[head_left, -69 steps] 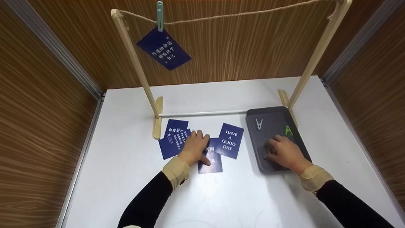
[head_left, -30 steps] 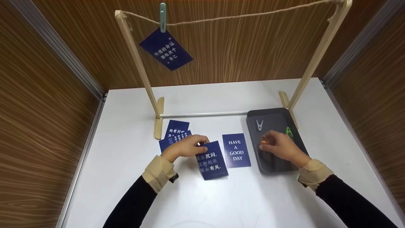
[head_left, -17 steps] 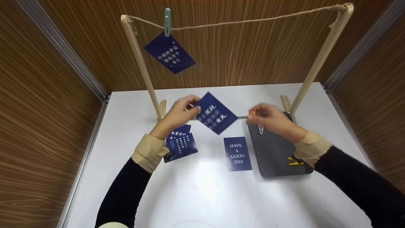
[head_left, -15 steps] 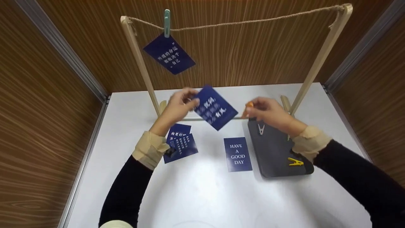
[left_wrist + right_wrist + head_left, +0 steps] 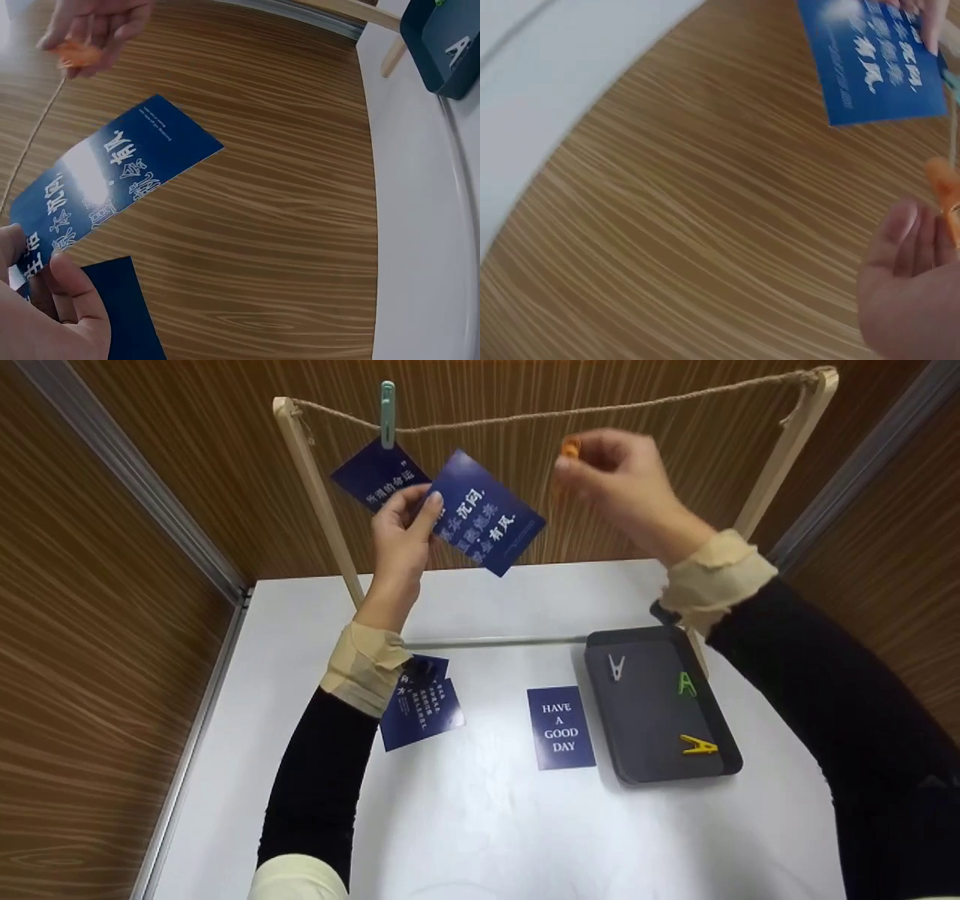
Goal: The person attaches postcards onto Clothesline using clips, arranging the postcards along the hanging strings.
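My left hand (image 5: 401,536) pinches a blue card (image 5: 487,521) with white lettering by its left corner, tilted and raised just below the rope (image 5: 510,418). Between the thumb and fingers of my right hand (image 5: 626,484) is an orange clothespin (image 5: 571,448), a little to the right of the card and near the rope's height. Another blue card (image 5: 371,472) hangs from the rope under a teal clothespin (image 5: 387,416); my left hand and the held card partly cover it. The left wrist view shows the held card (image 5: 112,169) stretching toward the orange clothespin (image 5: 75,54).
A wooden frame (image 5: 319,499) carries the rope. On the white table (image 5: 480,825) lie a "HAVE A GOOD DAY" card (image 5: 561,727) and overlapping blue cards (image 5: 424,712). The grey tray (image 5: 645,712) holds white (image 5: 616,667), green (image 5: 686,684) and yellow (image 5: 699,745) clothespins.
My left hand has picked up a card from the table and raised it toward the rope. My right hand has taken the orange clothespin out of the tray and lifted it too.
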Tool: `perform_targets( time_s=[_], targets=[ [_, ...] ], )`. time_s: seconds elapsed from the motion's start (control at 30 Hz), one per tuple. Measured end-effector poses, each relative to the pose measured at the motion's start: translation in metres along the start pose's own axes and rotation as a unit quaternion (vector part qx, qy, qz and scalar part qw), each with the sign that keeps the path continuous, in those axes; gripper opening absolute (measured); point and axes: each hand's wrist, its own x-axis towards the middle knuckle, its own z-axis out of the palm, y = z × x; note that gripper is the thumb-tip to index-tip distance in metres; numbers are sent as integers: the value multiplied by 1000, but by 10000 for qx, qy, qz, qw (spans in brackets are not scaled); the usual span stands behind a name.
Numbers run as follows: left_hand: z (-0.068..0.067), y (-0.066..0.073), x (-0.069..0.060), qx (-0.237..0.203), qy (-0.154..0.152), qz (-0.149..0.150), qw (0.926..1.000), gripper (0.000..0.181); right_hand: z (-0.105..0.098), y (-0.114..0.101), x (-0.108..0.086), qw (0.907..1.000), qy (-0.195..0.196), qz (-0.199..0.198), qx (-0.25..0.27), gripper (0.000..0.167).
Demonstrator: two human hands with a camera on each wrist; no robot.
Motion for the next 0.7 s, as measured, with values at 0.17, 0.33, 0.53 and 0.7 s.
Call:
perform_targets(
  time_s=[0.17,0.33,0.53,0.7],
  targets=[
    [13,7,8,-395,128,27,9991,21,8,-32,23,9954,-404,-581,650,31],
    [26,8,11,-650,90,-177,9977,18,15,-52,34,9976,-416,-498,-222,36],
    [31,6,9,-842,90,-368,9957,16,27,-58,45,9922,-68,-405,-1174,34],
    [35,6,6,-945,56,-507,9942,15,35,-59,53,9888,504,-374,-1352,19]
  ],
)
